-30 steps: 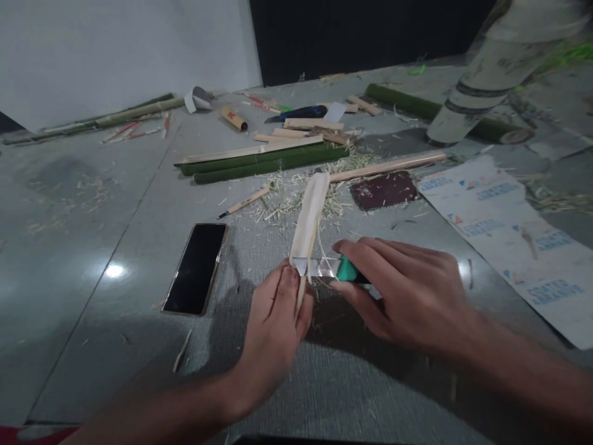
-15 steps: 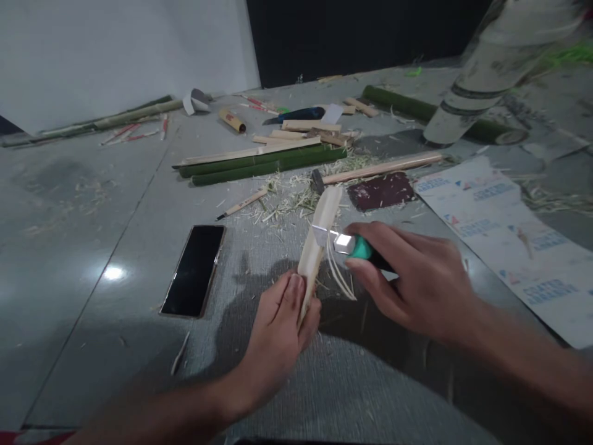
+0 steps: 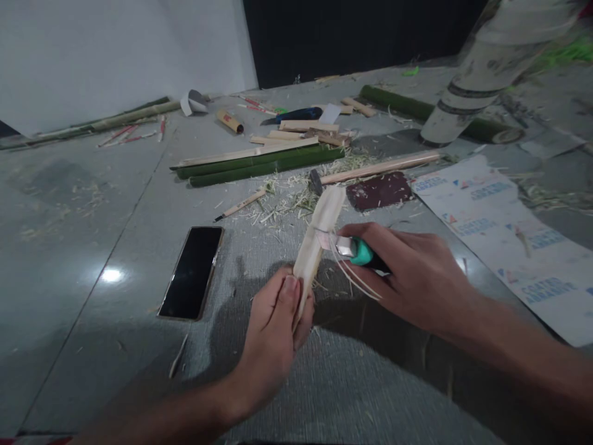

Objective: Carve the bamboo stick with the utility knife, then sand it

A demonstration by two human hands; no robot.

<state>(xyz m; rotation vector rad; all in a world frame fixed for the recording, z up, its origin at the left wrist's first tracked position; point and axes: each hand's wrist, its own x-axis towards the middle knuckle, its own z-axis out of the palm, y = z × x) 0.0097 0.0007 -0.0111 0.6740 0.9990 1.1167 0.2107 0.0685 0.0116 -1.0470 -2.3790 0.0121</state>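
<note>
My left hand [image 3: 280, 312] is closed around the lower end of a pale bamboo strip [image 3: 319, 228], which slants up and away from me. In my right hand [image 3: 412, 266] is a utility knife [image 3: 364, 250] with a teal and black handle. Its blade lies across the strip's inner face at about mid-length. Thin curled shavings [image 3: 354, 278] hang from where blade and bamboo meet, trailing toward my right palm. The fingers of my right hand wrap the handle and hide most of it.
A phone [image 3: 192, 272] lies at left, near a small carving tool [image 3: 241, 205]. Beyond the strip are a hammer [image 3: 380, 169], dark sandpaper [image 3: 380, 190] and green bamboo pieces [image 3: 269, 165]. Printed abrasive sheet [image 3: 504, 228] lies at right; a person's leg [image 3: 467, 93] stands behind it.
The knife blade has shifted slightly down along the strip toward my left hand. The shavings have grown longer and swung right, and the strip has turned to show more of its face.
</note>
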